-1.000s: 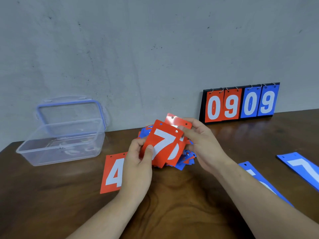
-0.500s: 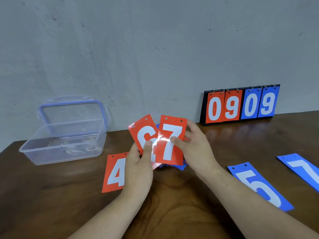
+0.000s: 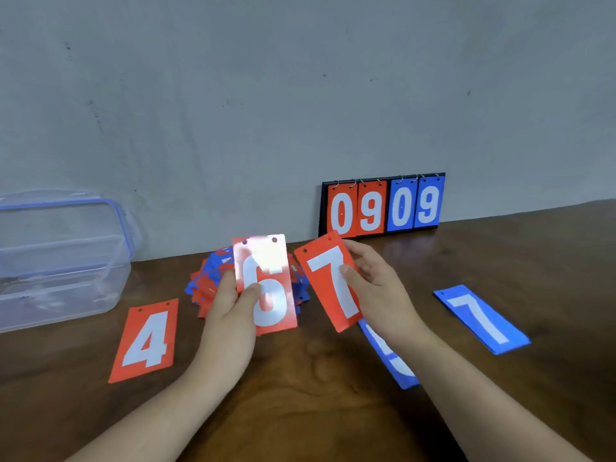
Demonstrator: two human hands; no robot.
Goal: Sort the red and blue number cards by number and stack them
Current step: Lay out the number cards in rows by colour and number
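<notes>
Red 6 card (image 3: 266, 285), pinched in left hand (image 3: 230, 315), and red 7 card (image 3: 328, 285), pinched in right hand (image 3: 380, 295): overlapping a moment ago, now pulled apart above the pile (image 3: 206, 281) near the tabletop's (image 3: 300, 378) far edge; the 7 likely joins the blue 7 card (image 3: 481, 318) rightward.

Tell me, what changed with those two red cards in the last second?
The overlapped pair came apart: the right hand drew the red 7 card off to the right, tilted, while the left hand keeps the red 6 card. The red 4 card, blue 7 card and scoreboard stayed put.
</notes>
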